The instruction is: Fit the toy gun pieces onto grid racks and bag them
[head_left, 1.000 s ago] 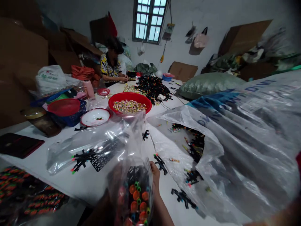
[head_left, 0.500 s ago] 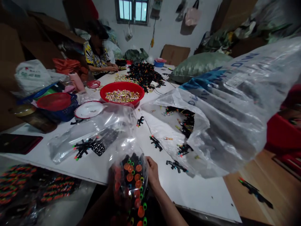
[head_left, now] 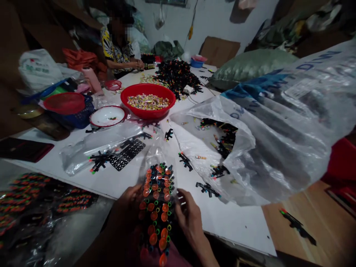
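A clear plastic bag (head_left: 157, 207) packed with small black toy guns stands between my hands at the table's near edge. Orange discs and green and blue rings show in rows through the film. My left hand (head_left: 129, 198) presses against its left side, with the fingertips partly hidden behind the bag. On the opposite side, my right hand (head_left: 190, 213) curves its fingers round the bag's edge. The bag's loose upper end (head_left: 158, 146) lies toward the table. Close by on the right are a loose toy gun (head_left: 185, 161) and another toy gun (head_left: 208, 189).
A big translucent sack (head_left: 278, 148) spills toy guns on the right. Behind stand a red basin (head_left: 167, 111) of small colourful pieces and a heap of toy guns (head_left: 178, 78). A co-worker (head_left: 119, 48) sits at the far left. Filled bags (head_left: 30, 215) lie below left.
The bag of toy guns has been raised and straightened, and its loose top now lies flatter. My right hand's fingers have spread along the bag's side. The view has tilted downward.
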A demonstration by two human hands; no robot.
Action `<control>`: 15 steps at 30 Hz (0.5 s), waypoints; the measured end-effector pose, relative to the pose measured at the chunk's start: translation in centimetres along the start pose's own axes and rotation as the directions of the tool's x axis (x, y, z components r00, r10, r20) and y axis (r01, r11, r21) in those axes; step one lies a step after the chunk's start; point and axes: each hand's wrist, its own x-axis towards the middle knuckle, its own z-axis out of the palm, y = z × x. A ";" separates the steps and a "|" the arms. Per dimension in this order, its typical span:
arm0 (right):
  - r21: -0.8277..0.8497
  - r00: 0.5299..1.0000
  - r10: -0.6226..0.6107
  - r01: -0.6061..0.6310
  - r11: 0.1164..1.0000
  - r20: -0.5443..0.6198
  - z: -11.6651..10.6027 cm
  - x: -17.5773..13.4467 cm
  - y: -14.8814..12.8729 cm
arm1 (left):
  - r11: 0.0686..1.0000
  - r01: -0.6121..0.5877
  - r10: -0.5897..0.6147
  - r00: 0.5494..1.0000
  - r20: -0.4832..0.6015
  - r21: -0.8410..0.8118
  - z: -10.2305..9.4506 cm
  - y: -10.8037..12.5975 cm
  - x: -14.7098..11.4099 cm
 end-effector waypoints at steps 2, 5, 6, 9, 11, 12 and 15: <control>-0.012 0.988 -0.124 0.123 0.992 -0.096 -0.7 1.0 -0.8 | 0.999 -0.032 0.031 0.998 -0.057 -0.007 -0.9 0.7 -0.3; -0.101 0.943 -0.314 0.304 0.947 -0.106 -1.3 1.2 -1.8 | 0.996 -0.090 0.092 0.988 -0.124 0.018 -0.9 0.8 -1.8; -0.120 0.930 -0.354 0.342 0.932 -0.098 -1.4 1.0 -2.2 | 0.993 -0.111 0.114 0.984 -0.139 0.030 -0.7 0.7 -2.3; -0.158 0.895 -0.428 0.408 0.899 -0.123 -1.5 0.9 -3.3 | 0.985 -0.165 0.172 0.967 -0.187 0.053 -0.4 0.6 -2.5; -0.195 0.882 -0.456 0.429 0.882 -0.120 -2.0 1.7 -3.9 | 0.956 -0.281 0.292 0.937 -0.191 0.079 -0.8 1.2 -1.3; -0.211 0.879 -0.464 0.436 0.875 -0.106 -2.4 2.6 -4.2 | 0.925 -0.367 0.380 0.906 -0.185 0.099 -1.4 1.9 -0.4; -0.230 0.860 -0.509 0.487 0.842 -0.043 -4.8 7.2 -5.3 | 0.788 -0.592 0.616 0.763 -0.198 0.170 -4.7 5.7 2.7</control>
